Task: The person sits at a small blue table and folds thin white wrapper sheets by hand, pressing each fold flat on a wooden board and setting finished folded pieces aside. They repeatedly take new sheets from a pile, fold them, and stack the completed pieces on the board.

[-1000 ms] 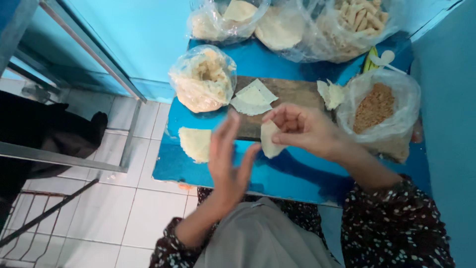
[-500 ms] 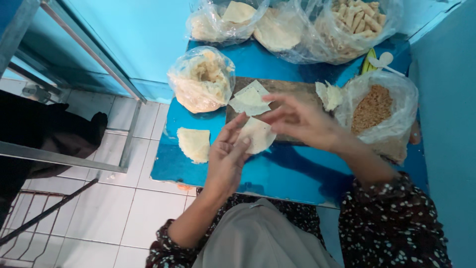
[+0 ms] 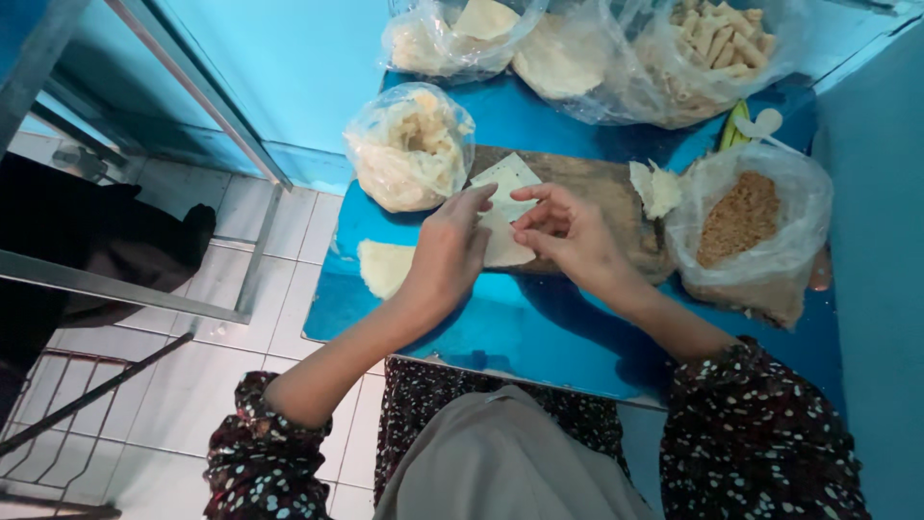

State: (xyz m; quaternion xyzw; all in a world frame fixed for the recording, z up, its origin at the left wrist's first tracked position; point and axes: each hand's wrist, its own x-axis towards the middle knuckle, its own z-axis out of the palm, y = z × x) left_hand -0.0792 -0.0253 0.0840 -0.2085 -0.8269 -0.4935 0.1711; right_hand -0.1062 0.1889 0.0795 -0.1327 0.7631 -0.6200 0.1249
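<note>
My left hand (image 3: 450, 248) and my right hand (image 3: 568, 231) meet over the front edge of a wooden board (image 3: 597, 188), both pinching a pale dough wrapper (image 3: 504, 246) between the fingers. A second square wrapper (image 3: 507, 175) lies flat on the board just behind it. Some folded wrapper pieces (image 3: 654, 185) sit on the board's right end.
The blue table (image 3: 481, 327) carries a round dough sheet (image 3: 385, 265) at its left edge, a clear bag of pale filling (image 3: 409, 149), a bag of brown crumbs (image 3: 741, 226) and bags of wrappers and rolls (image 3: 674, 48) at the back. White floor tiles (image 3: 192, 385) lie left.
My left hand has come up from in front of the table to the board. The wrapper, held in my right hand alone a second ago, is now gripped by both hands.
</note>
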